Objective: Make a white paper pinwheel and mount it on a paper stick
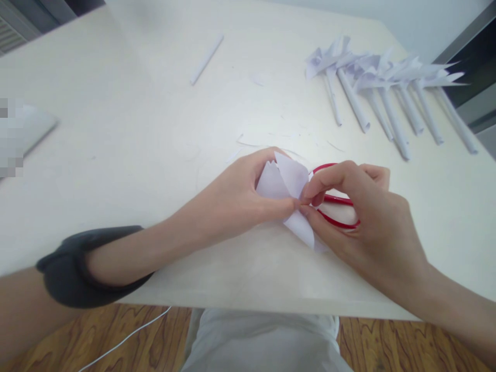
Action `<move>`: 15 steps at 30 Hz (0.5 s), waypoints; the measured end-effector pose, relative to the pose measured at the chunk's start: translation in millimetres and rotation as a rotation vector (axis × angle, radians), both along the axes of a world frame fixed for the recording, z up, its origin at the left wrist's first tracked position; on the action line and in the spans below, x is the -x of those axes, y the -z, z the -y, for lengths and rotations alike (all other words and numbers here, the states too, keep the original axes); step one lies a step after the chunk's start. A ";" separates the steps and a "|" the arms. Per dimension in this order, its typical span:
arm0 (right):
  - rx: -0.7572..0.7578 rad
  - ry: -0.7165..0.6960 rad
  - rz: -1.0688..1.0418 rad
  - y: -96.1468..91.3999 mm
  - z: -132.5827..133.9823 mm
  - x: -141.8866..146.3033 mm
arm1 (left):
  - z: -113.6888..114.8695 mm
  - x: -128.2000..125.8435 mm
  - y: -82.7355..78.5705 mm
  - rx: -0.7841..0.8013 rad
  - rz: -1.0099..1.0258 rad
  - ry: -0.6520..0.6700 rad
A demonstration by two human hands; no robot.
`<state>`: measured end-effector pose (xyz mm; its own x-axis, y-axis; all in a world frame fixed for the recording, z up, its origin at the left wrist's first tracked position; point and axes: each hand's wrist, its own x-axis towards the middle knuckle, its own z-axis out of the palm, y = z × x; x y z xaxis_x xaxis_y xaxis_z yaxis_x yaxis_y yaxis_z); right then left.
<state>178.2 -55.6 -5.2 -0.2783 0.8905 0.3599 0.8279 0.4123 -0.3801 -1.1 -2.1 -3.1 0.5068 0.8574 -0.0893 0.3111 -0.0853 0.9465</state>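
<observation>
Between my hands, low over the table, is a white paper pinwheel head (296,178) with folded, curled blades. My left hand (251,194) is closed around its left side, the thumb pressed near the middle. The fingertips of my right hand (356,206) pinch at the same middle spot, meeting my left thumb; whether a small piece sits between them is hidden. Behind and under my right hand lies a pair of scissors with red handles (339,200), its blades hidden by the paper and hands.
Several paper pinwheels on rolled sticks (391,93) lie in a row at the back right. A single rolled paper stick (207,59) rests farther back. Thin paper scraps (271,142) are scattered beyond my hands. A white stack (33,129) sits at the left edge.
</observation>
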 end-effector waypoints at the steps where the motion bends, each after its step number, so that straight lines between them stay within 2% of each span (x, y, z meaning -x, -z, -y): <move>1: 0.007 -0.004 0.007 0.1 0.2 0.0 | 0.1 0.0 -0.3 0.002 0.000 0.004; 15: 0.025 -0.041 -0.018 -3.2 -0.5 -1.0 | -1.8 2.1 3.6 0.033 -0.025 0.000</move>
<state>179.2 -55.1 -2.0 -0.3086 0.8871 0.3432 0.8035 0.4362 -0.4052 -3.1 -0.3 -6.7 0.5042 0.8536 -0.1305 0.3349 -0.0540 0.9407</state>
